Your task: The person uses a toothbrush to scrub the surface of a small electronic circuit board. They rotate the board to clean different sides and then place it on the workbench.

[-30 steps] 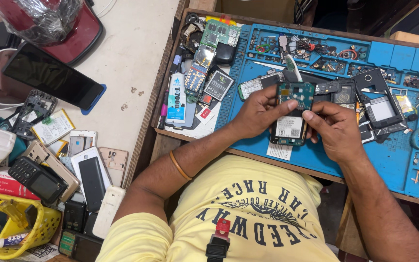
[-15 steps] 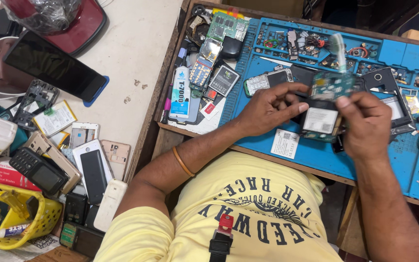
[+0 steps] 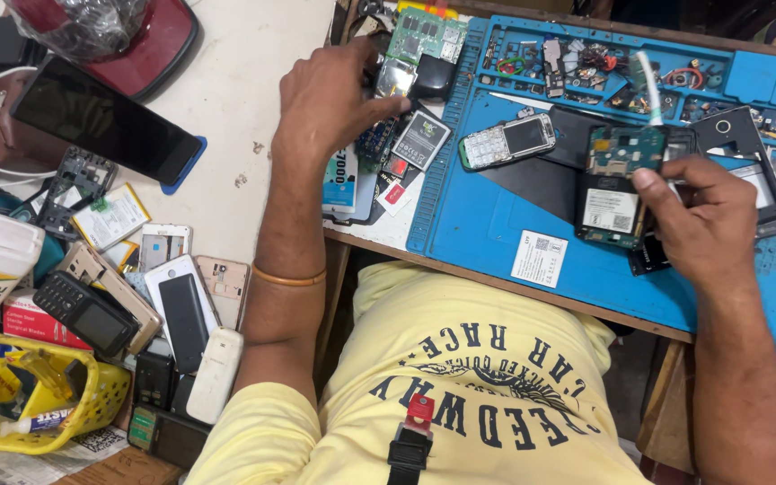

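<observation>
Right hand (image 3: 707, 224): fingers pinching an opened phone with green circuit board (image 3: 620, 184), held just above the blue work mat (image 3: 487, 216); left hand (image 3: 330, 94): fingers closed around a small black part (image 3: 397, 79) at the mat's upper-left edge; keypad phone (image 3: 507, 141) lying between the hands.

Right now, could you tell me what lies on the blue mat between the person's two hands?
In the head view, a small keypad phone lies on the blue mat between the left hand and the right hand, which holds an opened phone.
</observation>
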